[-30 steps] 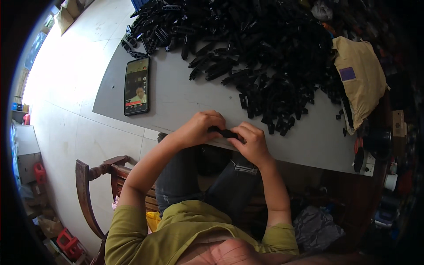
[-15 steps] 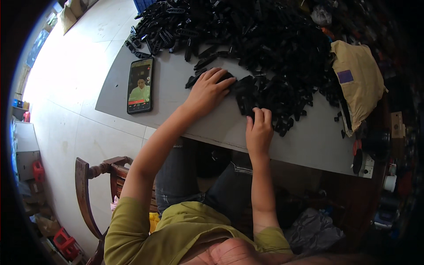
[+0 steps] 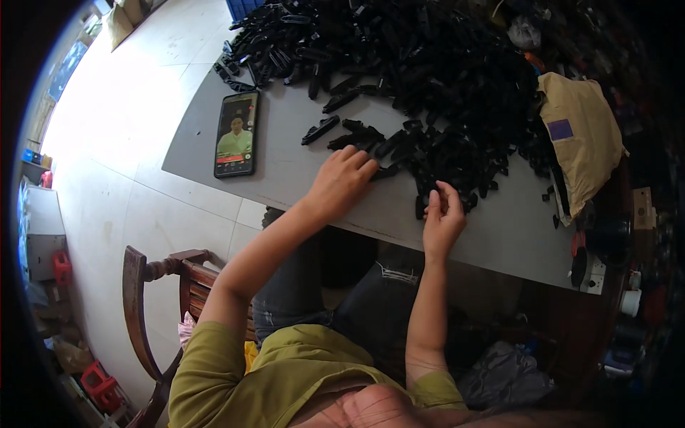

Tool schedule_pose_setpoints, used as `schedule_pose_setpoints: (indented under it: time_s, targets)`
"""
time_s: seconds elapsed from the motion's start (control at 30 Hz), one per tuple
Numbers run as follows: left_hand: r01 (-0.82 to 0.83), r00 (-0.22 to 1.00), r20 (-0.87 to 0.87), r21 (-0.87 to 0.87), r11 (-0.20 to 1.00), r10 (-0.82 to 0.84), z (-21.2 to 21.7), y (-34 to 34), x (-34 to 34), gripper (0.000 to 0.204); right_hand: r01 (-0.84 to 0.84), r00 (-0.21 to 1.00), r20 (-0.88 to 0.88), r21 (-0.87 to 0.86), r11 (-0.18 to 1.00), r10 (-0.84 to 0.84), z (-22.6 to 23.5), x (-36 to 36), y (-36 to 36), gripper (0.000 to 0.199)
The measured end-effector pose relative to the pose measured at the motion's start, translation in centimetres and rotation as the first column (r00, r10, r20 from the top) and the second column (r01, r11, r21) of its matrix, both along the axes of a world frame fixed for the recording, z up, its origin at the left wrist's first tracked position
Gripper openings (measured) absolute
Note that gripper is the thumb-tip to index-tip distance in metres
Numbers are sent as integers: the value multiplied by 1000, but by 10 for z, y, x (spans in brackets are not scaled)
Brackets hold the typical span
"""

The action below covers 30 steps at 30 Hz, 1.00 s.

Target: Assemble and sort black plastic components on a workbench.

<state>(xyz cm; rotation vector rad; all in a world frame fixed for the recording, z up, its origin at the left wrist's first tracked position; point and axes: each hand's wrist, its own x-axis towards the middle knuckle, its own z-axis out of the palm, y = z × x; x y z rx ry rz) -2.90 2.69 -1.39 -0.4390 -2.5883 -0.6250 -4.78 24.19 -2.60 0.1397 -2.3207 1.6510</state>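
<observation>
Small black plastic parts (image 3: 428,153) lie in a loose heap on the grey table (image 3: 300,171). Over its near left edge my left hand (image 3: 344,178) bends its fingers down, closed at the end of a black plastic part (image 3: 386,172) that sticks out to the right; its thumb is hidden. My right hand (image 3: 445,225) is by the heap's near edge, palm turned inward. Its thumb and fingers are drawn together, and what lies between them cannot be made out. Longer black plastic pieces (image 3: 320,130) lie just beyond my left hand.
A lit phone (image 3: 236,134) lies on the table's left. The big pile of black pieces (image 3: 399,50) covers the far side. At the right are a beige cloth bag (image 3: 585,143), red-handled tool (image 3: 578,250) and power strip (image 3: 596,277). A wooden chair (image 3: 143,314) stands lower left.
My left hand has drawn nearer and slightly right, uncovering black pieces it had covered. My right hand has shifted right and a little nearer, its palm turning inward. The whole view has shifted slightly.
</observation>
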Motion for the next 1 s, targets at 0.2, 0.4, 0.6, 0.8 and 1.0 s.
schedule_pose_setpoints:
  time_s: [0.2,0.4,0.6,0.8,1.0]
  targets:
    - [62,998,-27,-100,993,-65,1,4,18,21,-23,972,190,-506,863,138,23,5,-3,30]
    - [265,959,75,111,958,-274,-10,3,38,19,-354,802,374,-330,875,466,18,33,-8,31]
    - [213,884,282,467,858,-373,-2,-12,44,25,-365,891,-35,538,760,453,23,36,-11,30]
    - [287,803,289,578,764,-521,-2,-18,34,24,-484,842,91,563,670,531,35,35,-9,33]
    - [305,833,256,528,792,-491,2,-11,36,20,-393,873,-45,525,755,486,29,41,-12,27]
